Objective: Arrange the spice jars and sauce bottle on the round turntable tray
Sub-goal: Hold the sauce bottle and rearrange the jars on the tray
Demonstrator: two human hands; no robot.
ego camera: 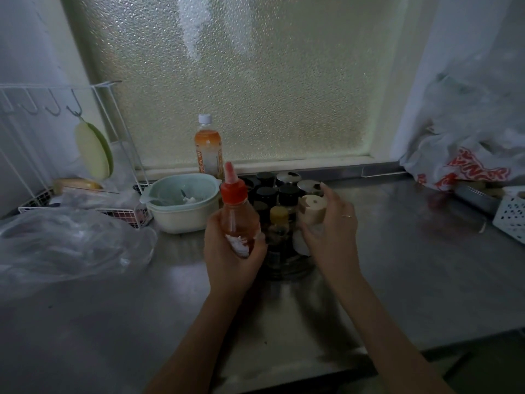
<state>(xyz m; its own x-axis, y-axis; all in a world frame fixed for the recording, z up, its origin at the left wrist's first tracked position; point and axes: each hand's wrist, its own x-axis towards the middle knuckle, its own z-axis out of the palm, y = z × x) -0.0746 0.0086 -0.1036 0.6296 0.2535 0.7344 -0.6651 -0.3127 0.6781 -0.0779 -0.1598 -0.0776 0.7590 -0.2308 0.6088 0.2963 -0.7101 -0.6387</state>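
My left hand [233,251] grips a sauce bottle [237,211] with a red nozzle cap, held tilted just left of the round turntable tray [287,270]. Several spice jars [279,191] with dark lids stand packed on the tray, and a yellow-lidded jar [279,216] stands at its front. My right hand [331,223] wraps around a jar with a light wooden lid [312,207] at the tray's right front. The hands and jars hide most of the tray.
A pale green bowl [184,200] sits just left of the tray. A drink bottle [208,147] stands behind by the frosted window. A white wire rack [71,155] and clear plastic bag [65,243] fill the left; a printed plastic bag [466,155] and white basket [511,214] sit right.
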